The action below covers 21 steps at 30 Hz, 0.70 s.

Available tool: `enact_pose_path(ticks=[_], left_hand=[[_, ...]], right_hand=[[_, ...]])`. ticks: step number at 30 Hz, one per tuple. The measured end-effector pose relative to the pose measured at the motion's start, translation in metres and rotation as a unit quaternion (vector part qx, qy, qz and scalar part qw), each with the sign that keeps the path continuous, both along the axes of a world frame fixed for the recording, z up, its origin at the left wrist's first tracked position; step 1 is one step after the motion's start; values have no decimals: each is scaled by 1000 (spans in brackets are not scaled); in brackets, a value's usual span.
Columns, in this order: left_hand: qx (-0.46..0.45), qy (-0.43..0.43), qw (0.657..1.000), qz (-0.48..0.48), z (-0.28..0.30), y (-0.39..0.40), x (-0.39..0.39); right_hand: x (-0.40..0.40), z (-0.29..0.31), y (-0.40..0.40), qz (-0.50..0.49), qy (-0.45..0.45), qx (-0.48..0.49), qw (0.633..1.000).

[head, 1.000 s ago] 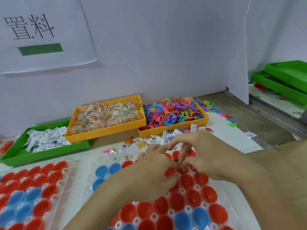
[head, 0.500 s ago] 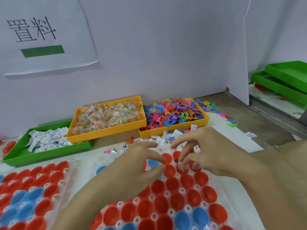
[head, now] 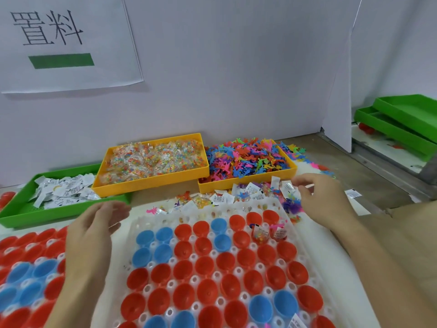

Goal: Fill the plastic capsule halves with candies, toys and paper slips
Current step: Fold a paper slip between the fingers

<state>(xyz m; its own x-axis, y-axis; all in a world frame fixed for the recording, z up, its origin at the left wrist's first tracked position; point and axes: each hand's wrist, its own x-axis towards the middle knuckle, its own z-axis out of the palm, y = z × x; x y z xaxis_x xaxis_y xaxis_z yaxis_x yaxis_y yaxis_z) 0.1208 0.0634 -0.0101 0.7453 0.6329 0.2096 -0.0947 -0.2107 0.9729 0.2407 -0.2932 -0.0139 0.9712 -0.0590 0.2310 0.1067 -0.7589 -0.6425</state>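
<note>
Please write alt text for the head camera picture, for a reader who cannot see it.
Two open hands, left and right, hover over a white tray of red and blue capsule halves; two halves are filled. Behind stand trays of paper slips, candies and toys.

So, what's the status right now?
Left hand open, empty. Right hand reaching into loose pile. Two capsule halves filled; rest empty. Nothing blocking.

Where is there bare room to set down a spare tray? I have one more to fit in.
Bare tabletop lies right of the toy tray, toward the stacked green trays. The strip before the yellow trays is crowded with loose slips and toys.
</note>
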Motion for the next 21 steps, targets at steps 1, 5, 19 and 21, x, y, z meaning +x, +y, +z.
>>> enact_pose_path(ticks=[1, 5, 19, 21], left_hand=[[-12, 5, 1000, -9, -4, -2, 1], [-36, 4, 999, -31, -16, -7, 1], [12, 9, 999, -38, -17, -8, -1], [17, 9, 999, -36, -17, -9, -1]], right_hand=[[1, -3, -2, -8, 14, -9, 1000], [1, -6, -3, 2, 50, -30, 998], [4, -2, -8, 16, 69, -53, 996], [4, -2, -7, 13, 62, -63, 996]])
